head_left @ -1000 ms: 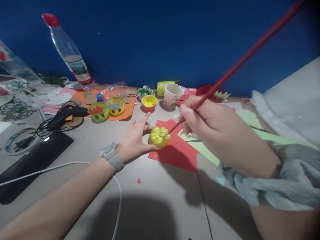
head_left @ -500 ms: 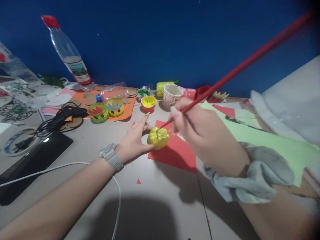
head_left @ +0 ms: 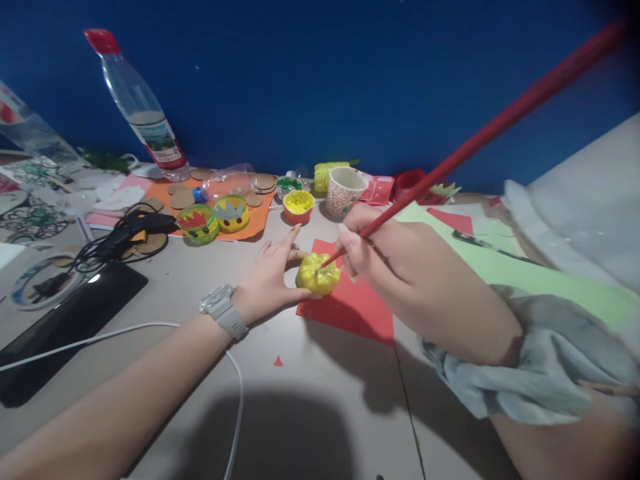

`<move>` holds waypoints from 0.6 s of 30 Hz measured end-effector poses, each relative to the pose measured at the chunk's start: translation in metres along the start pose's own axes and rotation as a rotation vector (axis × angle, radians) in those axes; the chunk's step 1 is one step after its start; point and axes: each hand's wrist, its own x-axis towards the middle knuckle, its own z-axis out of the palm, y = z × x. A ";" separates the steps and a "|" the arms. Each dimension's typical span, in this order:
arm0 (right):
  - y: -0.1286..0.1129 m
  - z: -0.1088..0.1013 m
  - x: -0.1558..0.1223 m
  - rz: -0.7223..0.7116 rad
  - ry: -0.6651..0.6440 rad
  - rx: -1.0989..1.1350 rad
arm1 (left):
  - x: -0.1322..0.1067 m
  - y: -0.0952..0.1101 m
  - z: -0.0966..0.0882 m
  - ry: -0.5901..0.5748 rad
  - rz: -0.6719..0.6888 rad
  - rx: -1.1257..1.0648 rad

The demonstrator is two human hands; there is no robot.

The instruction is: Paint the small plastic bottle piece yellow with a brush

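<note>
A yellow-painted bottle bottom (head_left: 317,280), lobed like a small pumpkin, rests on a sheet of red paper (head_left: 363,319). My left hand (head_left: 270,275) steadies it from the left, thumb at its near side and fingers at its far side. Between thumb and fingers of my right hand (head_left: 395,260) is a long red paintbrush (head_left: 450,163). Its tip touches the top of the yellow piece. Behind them stands an orange-rimmed paper cup of yellow paint (head_left: 299,207), next to a small cup with green paint (head_left: 289,186).
A patterned paper cup (head_left: 345,192) stands at the back. Two painted rings with faces (head_left: 197,225) lie on orange paper (head_left: 257,223). A water bottle (head_left: 150,127) leans at the back left. A black phone (head_left: 75,327) and a white cable (head_left: 239,387) lie left; green paper (head_left: 480,260) lies right.
The brush tip has shifted slightly down and across the top of the yellow piece. My right hand has moved a little right and down; my left hand keeps its hold.
</note>
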 end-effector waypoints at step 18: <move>-0.001 -0.001 -0.002 0.051 0.065 -0.020 | 0.000 0.000 0.001 0.014 -0.021 -0.037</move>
